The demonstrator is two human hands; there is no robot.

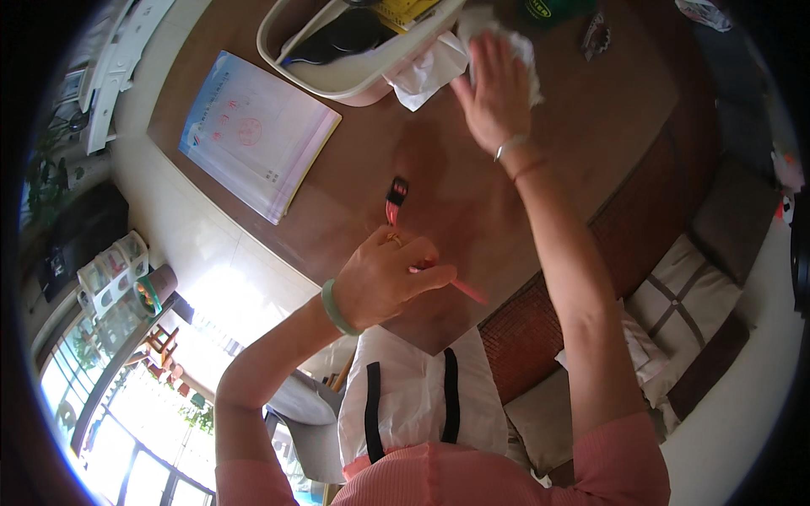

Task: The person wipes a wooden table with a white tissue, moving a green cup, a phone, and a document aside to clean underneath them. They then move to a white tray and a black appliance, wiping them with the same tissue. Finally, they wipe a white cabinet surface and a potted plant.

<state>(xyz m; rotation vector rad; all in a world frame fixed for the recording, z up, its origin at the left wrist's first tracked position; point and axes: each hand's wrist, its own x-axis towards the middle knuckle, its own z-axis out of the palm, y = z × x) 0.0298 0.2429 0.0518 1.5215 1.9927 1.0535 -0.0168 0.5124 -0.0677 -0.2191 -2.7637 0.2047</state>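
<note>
My left hand (384,274) is closed over the near part of the brown table, its fingers wrapped round a thin red tool. The black head (396,190) of this tool sticks out past my knuckles on the far side, and its red tail (469,292) shows below my fingers. Its exact kind is unclear. Farther off, my right hand (496,97) lies with fingers stretched out against a crumpled white tissue (525,59). Just left of that hand, another white tissue (430,72) hangs over the rim of a cream-coloured bin (363,94).
On the left of the table (337,202) lies a blue-and-white booklet (257,135). The bin holds a black object (346,38) and a yellow packet (405,10). At the far right are a dark green item (553,8) and a small wrapper (596,35). Cushions (683,295) line the right side.
</note>
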